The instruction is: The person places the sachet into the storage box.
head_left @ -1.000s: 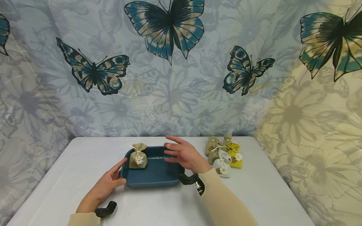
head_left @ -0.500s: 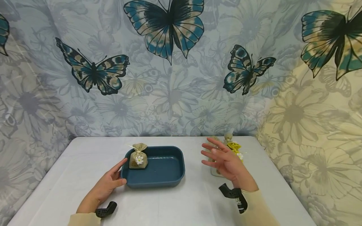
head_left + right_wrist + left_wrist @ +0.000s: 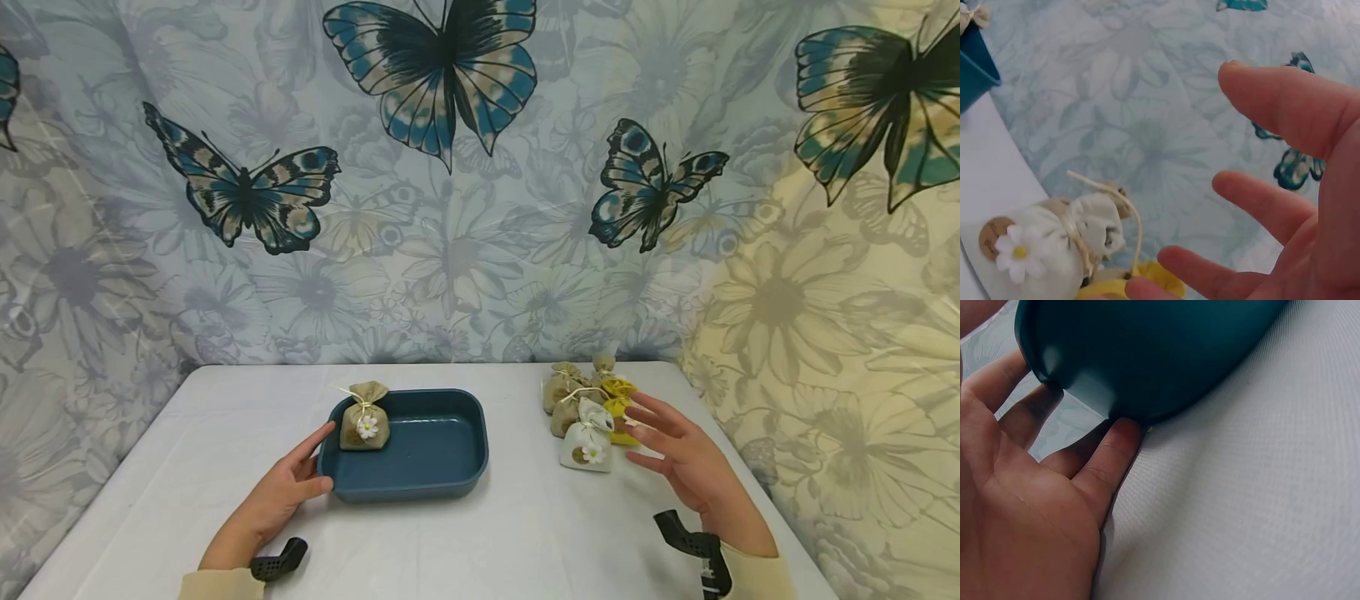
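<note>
My left hand (image 3: 273, 496) rests against the left end of a dark blue rectangular dish (image 3: 420, 462), its extended fingers touching the wall. The left wrist view shows fingertips against the side of the blue dish (image 3: 1166, 356). Inside the dish, at its left end, a beige drawstring sachet (image 3: 364, 421) with a white daisy stands upright. My right hand (image 3: 693, 467) holds nothing; its fingers are spread beside a cluster of sachets. Nearest in that cluster is a white sachet (image 3: 585, 442) with a daisy. A yellow sachet (image 3: 618, 408), partly behind my fingertips, lies to its right.
Several beige sachets (image 3: 564, 392) stand behind the white one, overlapping each other. A white cloth covers the table (image 3: 450, 550). Butterfly-printed fabric (image 3: 465, 275) hangs along the table's back and sides.
My right hand has moved from above the dish's right end, passing in front of the sachets, to their right side. My left hand and the dish have stayed in place.
</note>
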{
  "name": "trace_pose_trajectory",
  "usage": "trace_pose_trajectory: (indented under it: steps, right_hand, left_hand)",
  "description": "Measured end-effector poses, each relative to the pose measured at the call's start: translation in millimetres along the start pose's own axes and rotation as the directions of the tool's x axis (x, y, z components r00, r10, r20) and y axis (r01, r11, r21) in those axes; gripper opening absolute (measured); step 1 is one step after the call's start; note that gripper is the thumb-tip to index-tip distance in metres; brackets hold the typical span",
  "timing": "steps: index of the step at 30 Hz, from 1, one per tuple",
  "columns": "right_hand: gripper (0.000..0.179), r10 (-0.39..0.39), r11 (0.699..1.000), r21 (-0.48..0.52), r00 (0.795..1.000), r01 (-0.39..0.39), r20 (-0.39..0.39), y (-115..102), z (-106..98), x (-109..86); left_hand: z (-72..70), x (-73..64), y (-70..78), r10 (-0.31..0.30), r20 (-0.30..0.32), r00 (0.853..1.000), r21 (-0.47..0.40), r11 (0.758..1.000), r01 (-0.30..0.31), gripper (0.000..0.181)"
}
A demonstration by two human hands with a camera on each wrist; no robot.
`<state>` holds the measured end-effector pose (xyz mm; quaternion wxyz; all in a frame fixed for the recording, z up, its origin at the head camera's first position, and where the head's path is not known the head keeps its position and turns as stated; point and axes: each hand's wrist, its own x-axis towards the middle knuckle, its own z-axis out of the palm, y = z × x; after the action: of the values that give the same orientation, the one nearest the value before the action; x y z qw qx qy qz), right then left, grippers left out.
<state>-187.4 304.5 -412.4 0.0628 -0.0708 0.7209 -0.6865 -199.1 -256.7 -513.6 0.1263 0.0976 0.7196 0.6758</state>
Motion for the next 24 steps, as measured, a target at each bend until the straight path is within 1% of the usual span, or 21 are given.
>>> trace_pose_trajectory:
  steps: [3,6,11,16,21,24]
  right_hand:
    - [0.063,0.04,0.999,-0.019,0.999,-0.04,-0.03,3,-2,-1.1]
    - [0.067,0.068,0.997,-0.033,0.996,-0.07,-0.056,8,-4,1.8]
    - [0.073,0.13,0.99,-0.053,0.989,-0.134,-0.073,16,-6,6.8]
    - [0.069,0.147,0.987,-0.054,0.987,-0.15,-0.063,22,-10,9.2]
    - [0.061,0.146,0.989,-0.016,0.989,-0.147,-0.028,28,-13,11.3]
    - [0.061,0.149,0.989,-0.013,0.989,-0.149,-0.008,32,-13,12.6]
  left_hand:
    - [-1.2,0.6,-0.9,0.014,0.006,1.0,-0.003,1.0,-0.014,0.082]
    - [-1.7,0.8,-1.4,0.023,0.006,1.0,-0.01,1.0,-0.023,0.083]
    - [-1.0,0.0,-0.4,0.018,-0.001,1.0,-0.022,1.0,-0.018,0.084]
    - [-0.5,0.3,0.2,0.021,-0.004,1.0,-0.029,0.999,-0.021,0.085]
    - [0.2,0.3,-0.2,0.02,-0.012,1.0,-0.017,1.0,-0.02,0.084]
    - [0.5,0.2,-0.1,0.014,-0.013,1.0,-0.012,1.0,-0.014,0.084]
